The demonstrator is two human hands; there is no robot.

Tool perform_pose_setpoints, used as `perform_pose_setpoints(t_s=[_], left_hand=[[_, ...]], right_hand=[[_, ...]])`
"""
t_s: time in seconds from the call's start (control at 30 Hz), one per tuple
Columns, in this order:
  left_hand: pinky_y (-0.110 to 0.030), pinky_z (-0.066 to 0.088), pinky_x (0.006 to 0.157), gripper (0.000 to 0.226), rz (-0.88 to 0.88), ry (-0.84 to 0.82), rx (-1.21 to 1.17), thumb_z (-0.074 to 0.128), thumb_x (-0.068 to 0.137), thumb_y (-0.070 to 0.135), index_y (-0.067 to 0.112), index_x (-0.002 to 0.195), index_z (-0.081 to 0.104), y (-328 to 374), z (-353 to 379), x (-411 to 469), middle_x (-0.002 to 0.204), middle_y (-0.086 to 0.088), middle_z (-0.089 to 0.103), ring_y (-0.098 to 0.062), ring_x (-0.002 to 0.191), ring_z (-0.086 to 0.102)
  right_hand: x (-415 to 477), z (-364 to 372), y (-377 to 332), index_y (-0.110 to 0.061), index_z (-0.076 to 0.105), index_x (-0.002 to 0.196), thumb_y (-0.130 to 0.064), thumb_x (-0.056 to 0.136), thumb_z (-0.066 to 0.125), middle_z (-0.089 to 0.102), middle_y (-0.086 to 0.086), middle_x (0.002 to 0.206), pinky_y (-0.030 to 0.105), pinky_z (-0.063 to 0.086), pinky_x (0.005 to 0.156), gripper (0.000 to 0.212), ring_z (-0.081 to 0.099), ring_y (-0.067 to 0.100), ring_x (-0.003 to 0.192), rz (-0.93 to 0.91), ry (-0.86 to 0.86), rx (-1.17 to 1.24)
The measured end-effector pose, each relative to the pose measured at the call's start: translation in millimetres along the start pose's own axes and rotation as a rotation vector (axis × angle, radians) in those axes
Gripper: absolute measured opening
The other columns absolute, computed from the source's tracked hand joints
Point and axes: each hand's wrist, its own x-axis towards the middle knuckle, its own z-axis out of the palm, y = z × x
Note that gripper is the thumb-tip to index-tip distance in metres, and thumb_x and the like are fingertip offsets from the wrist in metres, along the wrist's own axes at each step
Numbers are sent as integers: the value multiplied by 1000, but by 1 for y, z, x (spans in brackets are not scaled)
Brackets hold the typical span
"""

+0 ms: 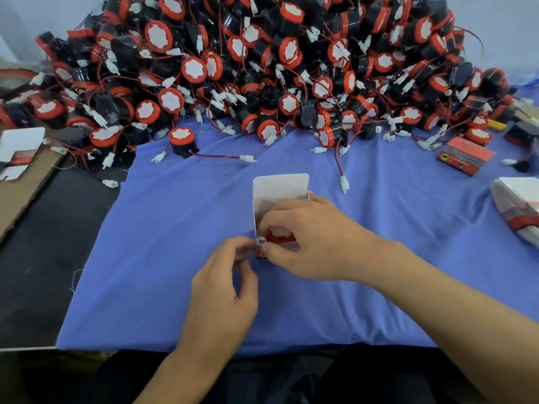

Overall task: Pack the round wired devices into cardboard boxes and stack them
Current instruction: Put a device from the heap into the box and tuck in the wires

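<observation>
Evidently the packing has hardly begun. One round black device with a red rim and white top sits in the mouth of a small red-printed cardboard box. The box lies near the middle of the blue cloth, its white lid flap standing up on the far side. The right hand curls over the box from the right and grips it, fingers at the device and thumb on the near face. The left hand comes in from the near left with fingers curled, pinching at the box's left edge. Whether it has a side flap or the device's white plug is too blurred to tell. By the look of it this box is filled but not closed, with the flaps and lid left to tuck.

Only one red box that looks closed shows, alone on the cloth at the far right, so no stack exists yet. Across the far side waits a huge heap of the same wired devices, their wires tangled. A bundle of flat unfolded boxes lies at the right edge. One flat box blank lies far left on a brown cardboard sheet.
</observation>
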Motion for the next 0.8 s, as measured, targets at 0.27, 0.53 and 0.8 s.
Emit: perform_pose_setpoints(t_s=[0.27,0.53,0.8], left_hand=[[-10,51,88,36,-61,-38,-63,56,91,6,39,108,59,0,0,2,109,25,71,2,107,68],[-10,51,88,33,-57,-46,-91,55,90,7,34,106,61,-4,1,4,108,23,72,1,107,69],[-12,52,88,61,-73,-85,-99,57,89,-11,40,122,60,-6,1,4,110,20,70,-3,107,69]], right_hand=[[5,0,-5,-34,64,85,-41,102,43,55,-13,102,43,36,104,28,53,15,100,-11,-15,-69],[11,-2,-7,-31,64,83,-22,88,63,68,-12,83,35,48,79,11,60,13,85,86,43,182],[4,0,0,-35,72,97,-34,102,45,49,-15,111,41,34,105,28,48,17,109,-54,-70,-93]])
